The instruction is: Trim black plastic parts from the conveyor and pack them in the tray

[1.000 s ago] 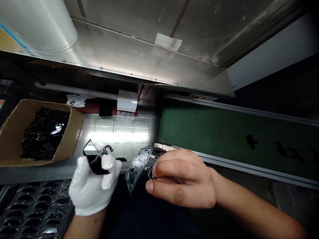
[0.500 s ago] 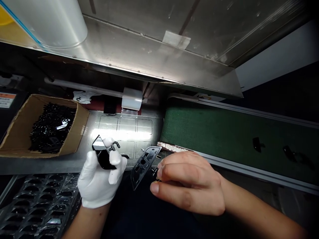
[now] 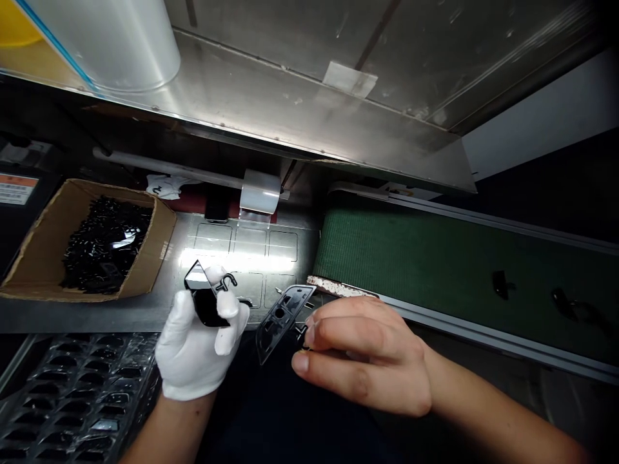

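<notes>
Two hands, each holding a black plastic part above the worktop (image 3: 145,309) edge.

Left hand (image 3: 200,345), white-gloved: fingers curled round a glossy black part (image 3: 203,299); small hook piece (image 3: 226,281) at the fingertips. Right hand (image 3: 362,354), bare: pinches a flat moulded part (image 3: 280,316), grip point hidden by fingers. Cardboard box (image 3: 155,248) of black pieces, contents indistinct; blister tray (image 3: 72,393) cut off lower left.
</notes>
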